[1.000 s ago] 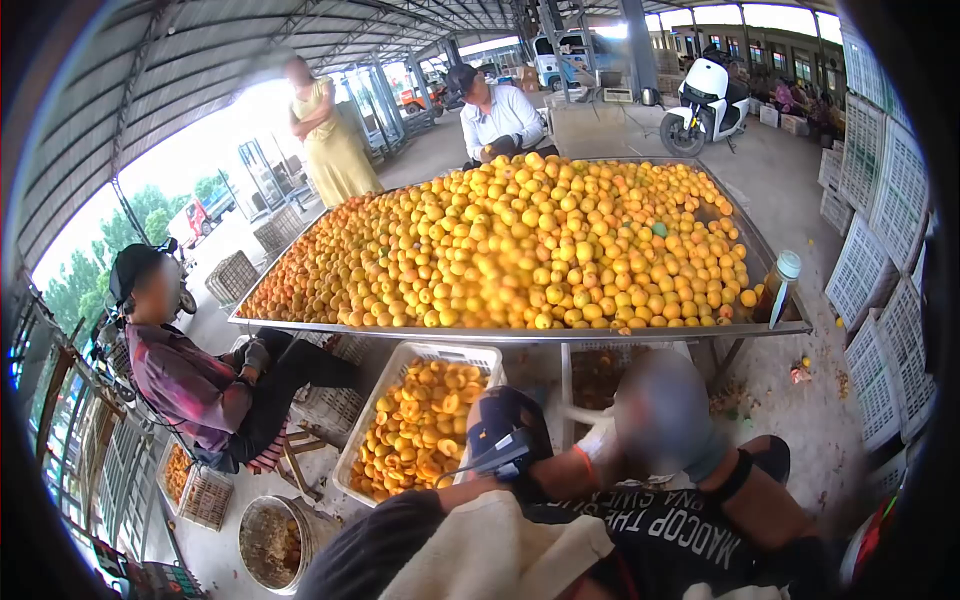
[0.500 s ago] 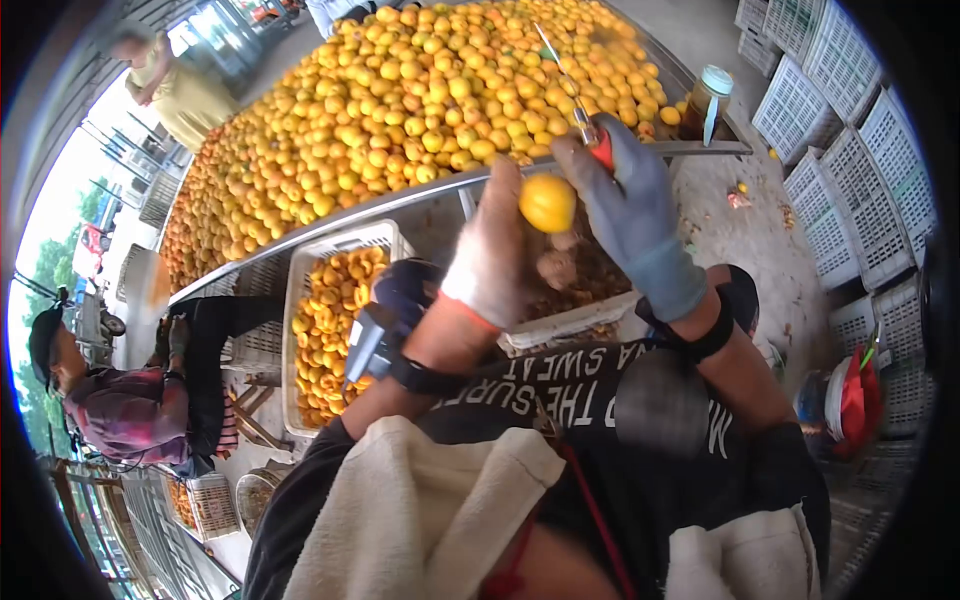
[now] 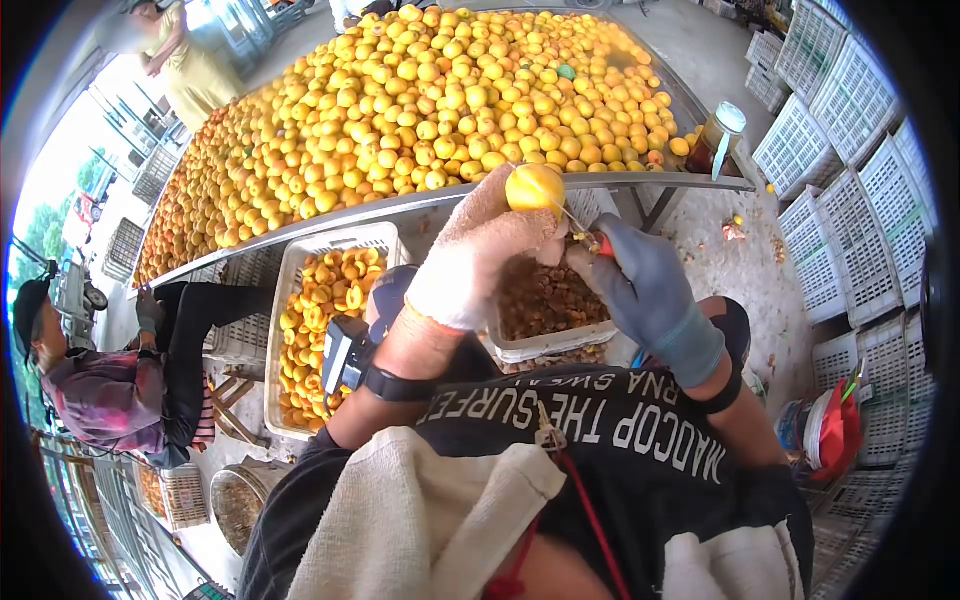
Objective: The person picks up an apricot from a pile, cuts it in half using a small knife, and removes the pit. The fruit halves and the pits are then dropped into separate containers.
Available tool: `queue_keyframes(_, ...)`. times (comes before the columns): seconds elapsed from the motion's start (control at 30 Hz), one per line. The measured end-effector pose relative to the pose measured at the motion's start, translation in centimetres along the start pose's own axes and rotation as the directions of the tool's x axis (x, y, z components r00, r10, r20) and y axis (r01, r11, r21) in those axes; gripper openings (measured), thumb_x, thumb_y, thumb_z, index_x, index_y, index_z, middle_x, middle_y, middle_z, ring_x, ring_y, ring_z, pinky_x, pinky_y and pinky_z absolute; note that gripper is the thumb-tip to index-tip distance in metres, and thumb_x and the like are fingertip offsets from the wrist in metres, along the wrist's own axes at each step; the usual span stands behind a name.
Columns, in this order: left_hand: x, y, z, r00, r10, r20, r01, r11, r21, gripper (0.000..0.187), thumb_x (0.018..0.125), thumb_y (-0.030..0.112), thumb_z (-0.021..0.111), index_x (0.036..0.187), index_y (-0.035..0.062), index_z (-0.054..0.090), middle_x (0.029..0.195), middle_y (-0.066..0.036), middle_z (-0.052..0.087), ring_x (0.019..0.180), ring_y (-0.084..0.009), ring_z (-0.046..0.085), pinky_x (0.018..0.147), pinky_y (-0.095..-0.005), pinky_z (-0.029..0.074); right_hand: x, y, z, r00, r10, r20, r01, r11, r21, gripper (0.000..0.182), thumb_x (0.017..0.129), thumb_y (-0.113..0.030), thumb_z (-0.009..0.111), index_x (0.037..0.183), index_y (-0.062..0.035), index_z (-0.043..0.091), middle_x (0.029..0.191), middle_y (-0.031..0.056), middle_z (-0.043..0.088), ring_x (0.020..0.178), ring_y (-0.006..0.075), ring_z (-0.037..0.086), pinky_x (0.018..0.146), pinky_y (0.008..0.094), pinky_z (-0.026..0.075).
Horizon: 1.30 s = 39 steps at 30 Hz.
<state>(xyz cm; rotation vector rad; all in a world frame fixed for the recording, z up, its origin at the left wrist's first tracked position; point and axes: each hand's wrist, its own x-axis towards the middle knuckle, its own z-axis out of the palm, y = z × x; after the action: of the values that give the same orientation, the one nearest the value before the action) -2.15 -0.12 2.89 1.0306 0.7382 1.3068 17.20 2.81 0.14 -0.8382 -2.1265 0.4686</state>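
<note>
My left hand (image 3: 478, 250), in a whitish glove, grips a yellow apricot (image 3: 535, 188) at its fingertips, close to the table's front rail. My right hand (image 3: 645, 290) wears a grey glove and is closed round the red handle of a knife (image 3: 602, 244). The thin blade slants up and left to the apricot's lower right side. Beyond both hands, whole apricots (image 3: 440, 110) lie heaped on a metal-edged table (image 3: 660, 180). Below the hands stands a crate (image 3: 555, 345) of brown pits, partly hidden by my left hand.
A white crate (image 3: 275, 375) of halved apricots stands to the left. A person (image 3: 110, 395) sits beyond it, and another person (image 3: 185, 65) stands by the far left. A jar (image 3: 715, 140) rests on the table's right corner. Stacked crates (image 3: 840, 235) line the right side.
The knife has swung down from pointing up and away to meet the apricot. My right hand has dropped lower, and the apricot has risen slightly left in my left hand.
</note>
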Motion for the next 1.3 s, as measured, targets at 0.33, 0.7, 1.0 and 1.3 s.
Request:
queue_keyframes(0.33, 0.2, 0.2, -0.3, 0.992, 0.121, 0.015, -0.121, 0.959, 0.255, 0.035, 0.082, 0.012, 0.07, 0.112, -0.0022, 0.057, 0.099, -0.006, 0.064, 0.093, -0.0137, 0.059, 0.087, -0.0288, 0.047, -0.2, -1.0, -0.4, 0.998, 0.026, 0.058, -0.032, 0.995, 0.098, 0.04, 0.091, -0.028, 0.066, 0.11, 0.007, 0.059, 0.073, 0.0229, 0.061, 0.068, 0.0415, 0.062, 0.061, 0.0422, 0.048)
queue_keyframes(0.7, 0.8, -1.5, 0.6, 0.899, 0.414, 0.142, -0.356, 0.504, 0.787, 0.038, 0.081, 0.007, 0.063, 0.118, 0.0037, 0.055, 0.093, -0.015, 0.065, 0.083, -0.0198, 0.065, 0.078, -0.0318, 0.051, 2.9, -1.2, 0.4, 0.971, 0.019, -0.239, 0.005, 0.995, 0.101, 0.047, 0.082, -0.032, 0.077, 0.102, 0.0031, 0.053, 0.08, 0.0185, 0.059, 0.072, 0.0322, 0.06, 0.065, 0.0382, 0.048)
queue_keyframes(1.0, 0.1, -1.7, 0.3, 0.983, -0.082, -0.162, 0.116, 0.97, 0.215, 0.039, 0.097, 0.038, 0.053, 0.11, 0.0016, 0.061, 0.066, -0.002, 0.055, 0.054, -0.0079, 0.047, 0.048, -0.0213, 0.035, 2.6, -0.8, 1.3, 0.974, -0.095, -0.204, 0.105, 0.994, 0.039, 0.053, 0.072, -0.021, 0.08, 0.114, -0.0001, 0.055, 0.104, 0.0199, 0.059, 0.094, 0.0376, 0.06, 0.083, 0.042, 0.049)
queue_keyframes(1.3, -0.6, -1.9, -0.6, 0.994, -0.098, 0.045, 0.088, 0.978, 0.186, 0.027, 0.094, 0.016, 0.057, 0.118, 0.0015, 0.056, 0.073, 0.004, 0.051, 0.057, -0.0032, 0.041, 0.05, -0.0196, 0.033, 1.9, -0.1, -0.5, 0.986, -0.158, -0.047, 0.164, 0.974, 0.159, 0.05, 0.07, -0.011, 0.073, 0.116, 0.0003, 0.057, 0.106, 0.0195, 0.061, 0.093, 0.0365, 0.061, 0.084, 0.0403, 0.049)
